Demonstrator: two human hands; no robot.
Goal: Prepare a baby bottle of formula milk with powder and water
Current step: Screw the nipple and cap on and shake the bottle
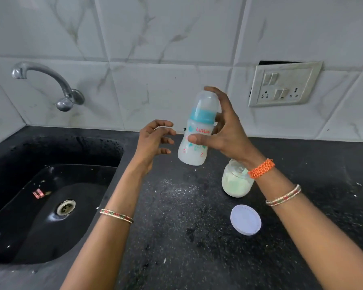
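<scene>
A baby bottle (194, 152) with a blue collar and a clear cap hangs in the air above the black counter, slightly tilted and filled with white liquid. My right hand (226, 132) grips it from the right, thumb across the front and fingers reaching up behind the cap. My left hand (153, 143) is just left of the bottle, fingers spread and curled, holding nothing and not touching it. An open glass jar of white powder (236, 183) stands on the counter below my right wrist. Its round white lid (246, 219) lies flat in front of it.
A black sink (50, 206) with a metal drain and small scraps fills the left side, under a wall tap (48, 84). The black speckled counter (176, 227) carries spilled powder near the middle. A socket panel (283, 84) sits on the tiled wall at the right.
</scene>
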